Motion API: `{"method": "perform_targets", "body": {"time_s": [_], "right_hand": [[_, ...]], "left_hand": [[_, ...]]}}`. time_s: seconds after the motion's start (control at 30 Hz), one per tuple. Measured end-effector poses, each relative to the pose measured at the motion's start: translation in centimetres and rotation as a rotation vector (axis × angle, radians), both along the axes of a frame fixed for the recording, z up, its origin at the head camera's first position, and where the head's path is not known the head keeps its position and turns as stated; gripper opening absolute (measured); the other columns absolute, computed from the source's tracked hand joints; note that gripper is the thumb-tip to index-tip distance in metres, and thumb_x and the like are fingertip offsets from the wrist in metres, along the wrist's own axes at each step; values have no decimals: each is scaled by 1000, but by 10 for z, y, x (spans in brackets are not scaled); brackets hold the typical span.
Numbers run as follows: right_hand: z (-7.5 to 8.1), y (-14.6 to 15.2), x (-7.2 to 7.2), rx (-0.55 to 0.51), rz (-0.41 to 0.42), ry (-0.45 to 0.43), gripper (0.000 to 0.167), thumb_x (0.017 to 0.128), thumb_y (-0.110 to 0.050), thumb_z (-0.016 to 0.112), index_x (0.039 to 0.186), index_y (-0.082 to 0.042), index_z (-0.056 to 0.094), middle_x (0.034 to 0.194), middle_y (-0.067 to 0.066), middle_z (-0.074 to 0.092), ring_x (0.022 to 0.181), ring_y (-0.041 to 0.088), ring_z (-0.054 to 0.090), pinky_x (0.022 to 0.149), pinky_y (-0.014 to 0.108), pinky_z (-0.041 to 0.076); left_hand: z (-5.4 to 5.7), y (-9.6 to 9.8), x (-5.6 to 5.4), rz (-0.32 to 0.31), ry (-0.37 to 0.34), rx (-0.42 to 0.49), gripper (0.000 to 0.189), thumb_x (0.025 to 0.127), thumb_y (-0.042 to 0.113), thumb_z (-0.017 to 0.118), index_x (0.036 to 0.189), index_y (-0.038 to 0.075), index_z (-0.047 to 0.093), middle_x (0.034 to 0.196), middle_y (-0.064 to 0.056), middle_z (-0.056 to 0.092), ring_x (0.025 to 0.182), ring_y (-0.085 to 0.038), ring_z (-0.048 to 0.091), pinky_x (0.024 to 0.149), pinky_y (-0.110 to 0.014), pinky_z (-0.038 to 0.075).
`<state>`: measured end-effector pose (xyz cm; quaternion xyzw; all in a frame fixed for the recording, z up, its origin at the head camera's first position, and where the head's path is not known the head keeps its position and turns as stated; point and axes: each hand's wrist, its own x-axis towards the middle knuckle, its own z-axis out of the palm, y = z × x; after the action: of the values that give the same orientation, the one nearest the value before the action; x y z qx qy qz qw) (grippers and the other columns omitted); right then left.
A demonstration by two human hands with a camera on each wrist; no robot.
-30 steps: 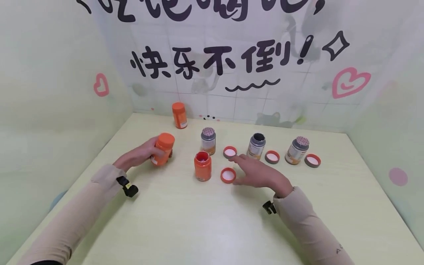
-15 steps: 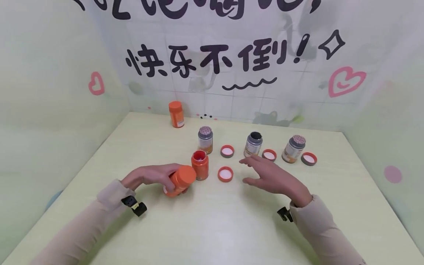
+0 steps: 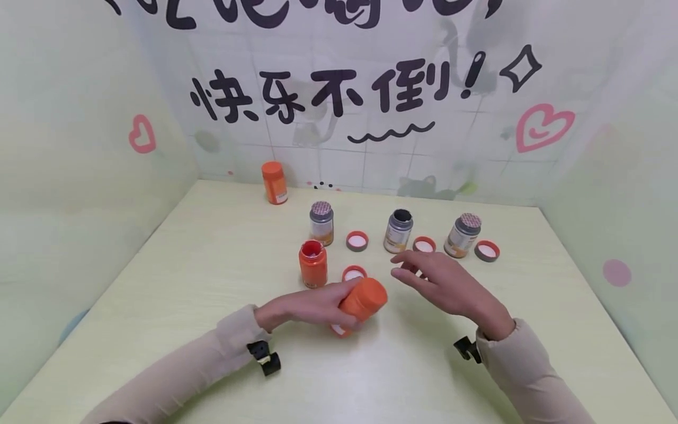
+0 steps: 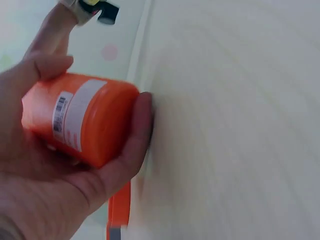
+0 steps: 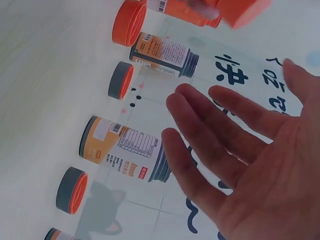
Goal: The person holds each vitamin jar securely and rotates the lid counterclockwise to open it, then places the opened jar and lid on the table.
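My left hand (image 3: 312, 305) grips a capped orange bottle (image 3: 365, 299), which leans with its lid toward the right. In the left wrist view, fingers and thumb curl round the bottle (image 4: 75, 112), its labelled base facing the camera. An orange cap (image 3: 354, 272), partly covered by that hand and bottle, lies white side up on the table. Just left of it stands an uncapped orange bottle (image 3: 313, 268). To the right, my right hand (image 3: 445, 282) hovers over the table holding nothing. Its fingers are loosely spread in the right wrist view, near an uncapped grey bottle (image 5: 125, 147).
Behind stand a foil-topped grey bottle (image 3: 321, 227), an open-mouthed grey bottle (image 3: 398, 232) and another foil-topped one (image 3: 462, 237). Beside them lie grey caps (image 3: 357, 240) with red rims. A capped orange bottle (image 3: 274, 184) stands near the back wall (image 3: 238, 147).
My left hand has carried the capped orange bottle rightward and nearer, past the uncapped orange one, tilting it more. My right hand has drawn back to the right from the loose orange cap.
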<state>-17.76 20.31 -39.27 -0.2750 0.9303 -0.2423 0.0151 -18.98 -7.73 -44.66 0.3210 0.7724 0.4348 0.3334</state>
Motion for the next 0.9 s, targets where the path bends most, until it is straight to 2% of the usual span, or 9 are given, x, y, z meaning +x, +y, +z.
{"method": "perform_targets", "body": {"time_s": [0.13,0.2,0.3,0.43,0.53,0.6,0.73,0.9], "right_hand": [[-1,-5,4,94,-123,-21,47,100,-64,51,111,-23,72,84,-8,69,74,9,61,65,30,50],[-2,-8,5,142,-176,-33,54,98,-72,48,96,-22,71,70,-8,61,63,10,55,57,28,43],[-5,-11,5,183,-230,-49,65,94,-79,45,73,-19,61,56,-5,45,53,13,44,50,28,32],[-8,-13,4,216,-311,-57,75,90,-86,40,62,-17,46,55,-4,35,49,15,39,48,29,25],[-9,-13,3,230,-357,-61,77,89,-89,37,62,-17,45,56,-3,37,50,17,41,47,29,26],[-9,-14,2,237,-364,-63,77,89,-88,37,62,-17,46,55,-2,38,50,17,42,48,29,26],[-9,-13,1,232,-323,-53,71,93,-80,43,63,-17,47,56,-3,38,50,16,41,49,29,26],[-12,-11,-2,209,-250,-34,58,98,-66,52,65,-18,49,57,-4,37,52,15,40,51,28,27]], "left_hand": [[-4,26,3,49,11,18,48,93,28,71,132,25,44,117,6,61,108,-13,61,94,-33,52],[-5,36,3,85,19,24,50,93,30,72,134,26,42,118,7,61,108,-12,61,91,-32,53],[-7,50,1,133,50,43,53,94,27,72,136,25,40,119,6,61,102,-13,62,82,-30,56],[-8,66,-2,159,126,59,55,94,19,72,139,22,41,121,2,60,94,-13,63,71,-28,58],[-9,73,-4,165,179,58,55,95,16,72,139,19,41,121,0,60,93,-12,62,69,-27,58],[-9,75,-5,160,191,61,54,95,17,72,139,17,39,121,0,61,94,-12,62,70,-26,58],[-9,72,-9,127,120,83,55,96,19,71,139,18,36,120,0,60,91,-14,64,72,-27,58],[-12,67,-14,93,73,95,53,97,22,71,136,22,35,122,2,59,99,-14,63,77,-27,58]]}}
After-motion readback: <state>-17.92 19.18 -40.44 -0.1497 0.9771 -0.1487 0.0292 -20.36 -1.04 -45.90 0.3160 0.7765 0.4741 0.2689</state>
